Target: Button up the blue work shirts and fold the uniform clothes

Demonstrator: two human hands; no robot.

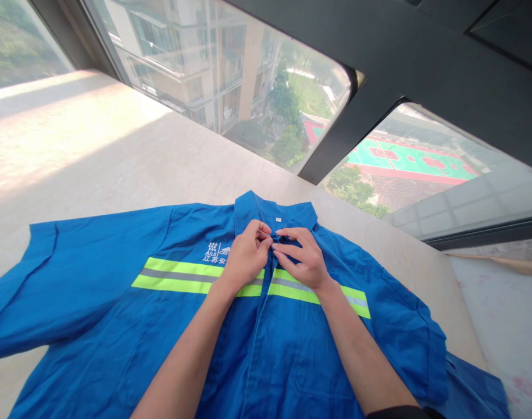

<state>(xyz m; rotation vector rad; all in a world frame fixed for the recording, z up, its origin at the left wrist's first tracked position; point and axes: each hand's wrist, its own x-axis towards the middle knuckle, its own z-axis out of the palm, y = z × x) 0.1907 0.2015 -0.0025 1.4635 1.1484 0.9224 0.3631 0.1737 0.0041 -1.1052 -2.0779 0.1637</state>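
Observation:
A blue work jacket [104,302] lies spread out face up, its collar pointing away from me. Yellow and grey reflective bands cross its chest, and white lettering is on the left side. Just below the collar, my left hand [249,251] is closed, pinching the edge of the front opening. My right hand [303,256] meets it there, thumb and fingers bent around the other edge of the cloth. The fingertips almost touch, and they hide whatever fastener may lie between them.
The jacket rests on a pale stone sill [182,157], sunlit at the left. Window panes with a dark frame [331,154] rise behind it. At the far right is a light flower-patterned cloth [501,314].

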